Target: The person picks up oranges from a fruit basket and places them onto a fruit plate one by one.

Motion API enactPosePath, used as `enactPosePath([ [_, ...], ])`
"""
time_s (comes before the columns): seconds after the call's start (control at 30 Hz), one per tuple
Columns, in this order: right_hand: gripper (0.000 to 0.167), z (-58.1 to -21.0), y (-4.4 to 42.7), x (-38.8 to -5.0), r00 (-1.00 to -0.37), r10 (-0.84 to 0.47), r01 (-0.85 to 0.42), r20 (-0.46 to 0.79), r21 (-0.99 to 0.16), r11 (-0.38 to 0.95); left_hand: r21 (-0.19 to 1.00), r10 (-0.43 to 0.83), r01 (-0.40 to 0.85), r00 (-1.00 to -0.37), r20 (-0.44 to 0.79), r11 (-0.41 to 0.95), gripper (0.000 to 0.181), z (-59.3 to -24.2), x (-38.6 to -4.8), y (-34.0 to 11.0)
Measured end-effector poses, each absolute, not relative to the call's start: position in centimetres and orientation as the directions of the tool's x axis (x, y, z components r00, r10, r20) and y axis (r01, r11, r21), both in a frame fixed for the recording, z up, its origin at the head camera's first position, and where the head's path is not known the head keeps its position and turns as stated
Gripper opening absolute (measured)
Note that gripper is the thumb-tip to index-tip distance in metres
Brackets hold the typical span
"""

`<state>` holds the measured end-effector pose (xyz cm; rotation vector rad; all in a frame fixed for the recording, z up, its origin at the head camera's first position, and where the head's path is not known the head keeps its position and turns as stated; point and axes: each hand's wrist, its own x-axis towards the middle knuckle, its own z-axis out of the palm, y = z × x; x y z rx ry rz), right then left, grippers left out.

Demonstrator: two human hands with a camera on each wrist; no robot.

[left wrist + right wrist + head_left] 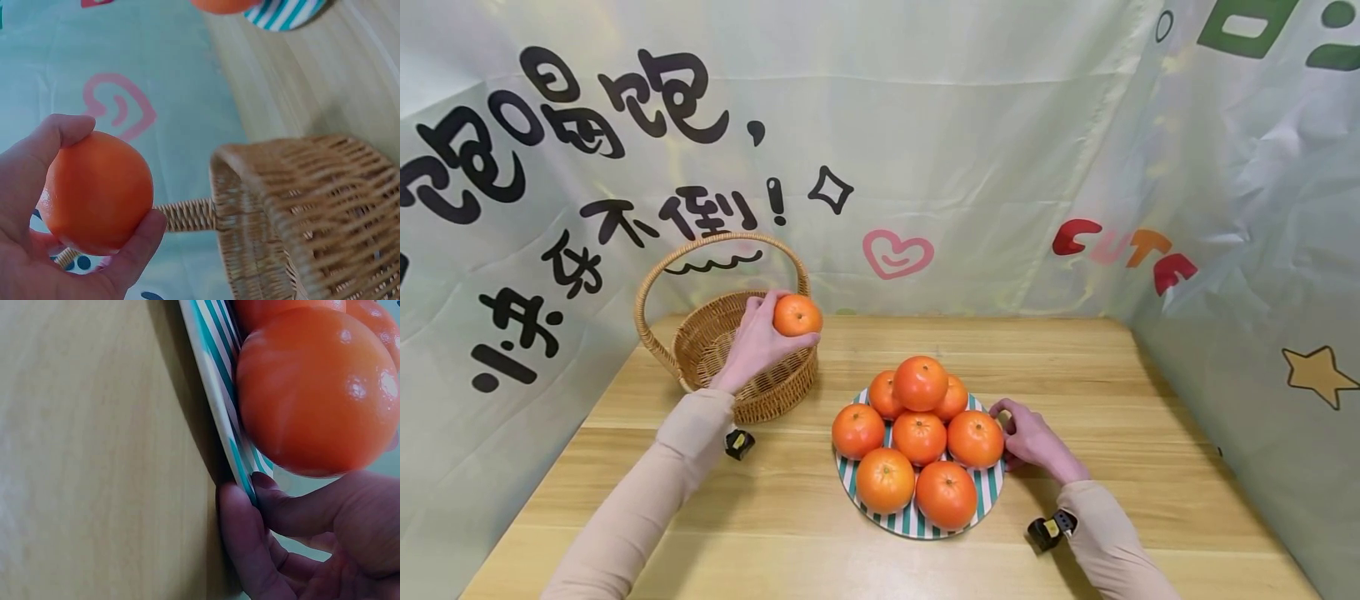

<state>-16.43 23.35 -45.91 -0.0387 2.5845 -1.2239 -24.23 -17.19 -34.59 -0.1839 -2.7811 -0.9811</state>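
Observation:
My left hand (762, 337) grips a single orange (797, 316) over the wicker basket (777, 402), at its right side and above the rim. In the left wrist view, thumb and fingers curl round that orange (100, 194), with the basket (337, 212) beside it. The inside of the basket that shows holds no fruit. At the middle of the table, several oranges are piled on a round plate (912, 523) with green and white stripes, one orange (921, 383) on top. My right hand (1033, 435) pinches the plate's right rim between thumb and fingers, close to an orange (319, 394).
The tall basket handle (722, 238) arches over the basket. Both stand on a light wooden table (1045, 358). Printed cloth walls (985, 167) enclose the table at the back and sides. A small black device (1051, 531) hangs at each wrist.

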Motion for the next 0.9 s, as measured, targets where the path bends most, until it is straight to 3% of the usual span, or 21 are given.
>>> enactPosePath([
  [0.9, 0.04, -45.8, 23.3, -16.4, -0.96, -0.14, 0.097, -0.244, -0.755, 0.649, 0.613, 0.213, 0.27, -0.963, 0.167, 0.742, 0.074, -33.7, -21.0, -13.0],
])
